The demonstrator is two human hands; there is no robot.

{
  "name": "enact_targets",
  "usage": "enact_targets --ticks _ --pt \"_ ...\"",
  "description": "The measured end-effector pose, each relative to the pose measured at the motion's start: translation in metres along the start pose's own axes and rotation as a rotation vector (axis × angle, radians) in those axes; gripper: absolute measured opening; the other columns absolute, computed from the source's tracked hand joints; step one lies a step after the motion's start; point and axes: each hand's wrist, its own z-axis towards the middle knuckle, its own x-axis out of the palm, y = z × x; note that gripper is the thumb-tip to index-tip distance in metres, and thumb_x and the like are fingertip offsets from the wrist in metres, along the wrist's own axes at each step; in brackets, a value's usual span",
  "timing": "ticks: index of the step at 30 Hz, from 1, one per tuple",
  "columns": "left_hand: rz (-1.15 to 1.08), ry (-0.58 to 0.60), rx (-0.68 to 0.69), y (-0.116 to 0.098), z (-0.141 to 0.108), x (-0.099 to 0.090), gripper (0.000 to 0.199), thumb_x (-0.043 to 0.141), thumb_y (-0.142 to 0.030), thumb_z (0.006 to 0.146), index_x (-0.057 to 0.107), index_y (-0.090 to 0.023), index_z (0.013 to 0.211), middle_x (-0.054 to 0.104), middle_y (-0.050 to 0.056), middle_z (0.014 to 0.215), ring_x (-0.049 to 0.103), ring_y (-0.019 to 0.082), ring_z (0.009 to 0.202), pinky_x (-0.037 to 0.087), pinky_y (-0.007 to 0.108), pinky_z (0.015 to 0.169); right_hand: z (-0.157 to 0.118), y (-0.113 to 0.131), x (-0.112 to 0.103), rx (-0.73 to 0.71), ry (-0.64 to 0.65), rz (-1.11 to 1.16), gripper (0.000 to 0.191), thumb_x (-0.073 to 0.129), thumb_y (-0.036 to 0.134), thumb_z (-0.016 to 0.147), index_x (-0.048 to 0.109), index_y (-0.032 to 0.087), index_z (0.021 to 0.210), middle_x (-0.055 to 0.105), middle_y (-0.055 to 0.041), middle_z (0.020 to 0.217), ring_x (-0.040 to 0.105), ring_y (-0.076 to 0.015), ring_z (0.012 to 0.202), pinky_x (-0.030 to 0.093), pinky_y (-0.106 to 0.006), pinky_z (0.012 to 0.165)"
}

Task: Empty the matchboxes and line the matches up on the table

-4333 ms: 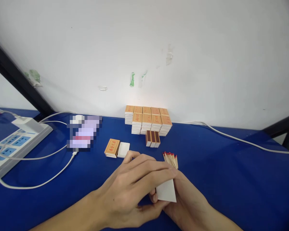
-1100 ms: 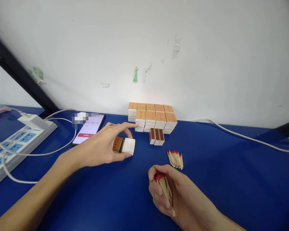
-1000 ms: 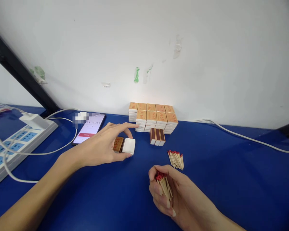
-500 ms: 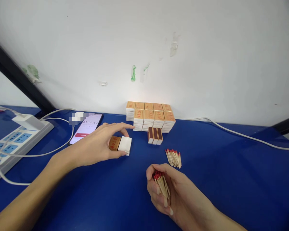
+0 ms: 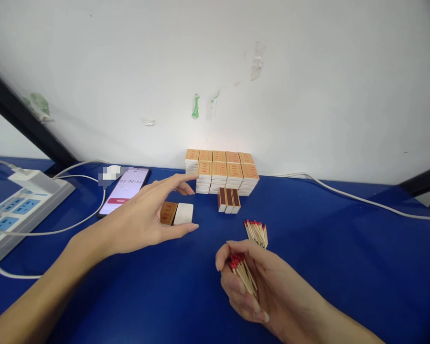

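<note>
Fingers and thumb spread, my left hand [image 5: 148, 210] hovers around a matchbox [image 5: 168, 213] on the blue table. The white tray [image 5: 184, 213] of that matchbox sticks out to its right; part of the sleeve is hidden by my hand. In my cupped right hand [image 5: 247, 286] lies a bundle of matches [image 5: 244, 273], red heads pointing up and away. Just beyond that hand a small pile of loose matches [image 5: 257, 232] rests on the table. Three matchboxes [image 5: 229, 200] stand on edge side by side, dark striking strips facing up.
Stacked matchboxes [image 5: 220, 174] stand in two rows by the white wall [image 5: 294, 95]. On the left are a phone [image 5: 123, 191] with a running timer and a power strip [image 5: 17, 210] with white cables. Another white cable [image 5: 358, 204] crosses the back right of the blue table [image 5: 344, 258].
My left thumb and fingers have opened away from the matchbox, leaving it on the table. My right hand still holds the matches. The whole view has shifted slightly.
</note>
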Motion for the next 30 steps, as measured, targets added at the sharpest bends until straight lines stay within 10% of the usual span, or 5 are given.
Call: enact_targets --ticks 12,25,30 --pt "-0.127 -0.106 0.138 -0.018 -0.005 0.016 0.074 0.079 -0.046 0.099 0.043 -0.042 0.164 0.07 0.004 0.138 0.07 0.025 0.123 0.051 0.014 0.044 -0.042 0.073 -0.067 -0.274 -0.526 -0.207 0.032 0.066 0.025 0.097 0.081 0.011 0.122 0.081 -0.0175 0.105 0.077 -0.0266 0.091 0.07 -0.035 0.085" --pt "-0.139 -0.021 0.168 -0.031 -0.01 0.023 0.072 0.076 -0.042 0.101 0.04 -0.048 0.164 0.069 0.001 0.129 0.07 0.019 0.103 0.057 0.016 0.051 -0.041 0.081 -0.073 -0.247 -0.518 -0.215 0.033 0.059 0.024 0.097 0.076 0.009 0.121 0.081 -0.0223 0.115 0.08 -0.0313 0.11 0.069 -0.038 0.097" --pt "-0.078 -0.043 0.219 -0.035 -0.012 0.03 0.065 0.074 -0.042 0.102 0.044 -0.043 0.16 0.072 0.0 0.127 0.071 0.022 0.106 0.065 0.035 0.083 -0.042 0.077 -0.071 -0.265 -0.5 -0.244 0.031 0.07 0.041 0.092 0.079 0.017 0.11 0.081 -0.0172 0.114 0.077 -0.0305 0.109 0.066 -0.036 0.099"
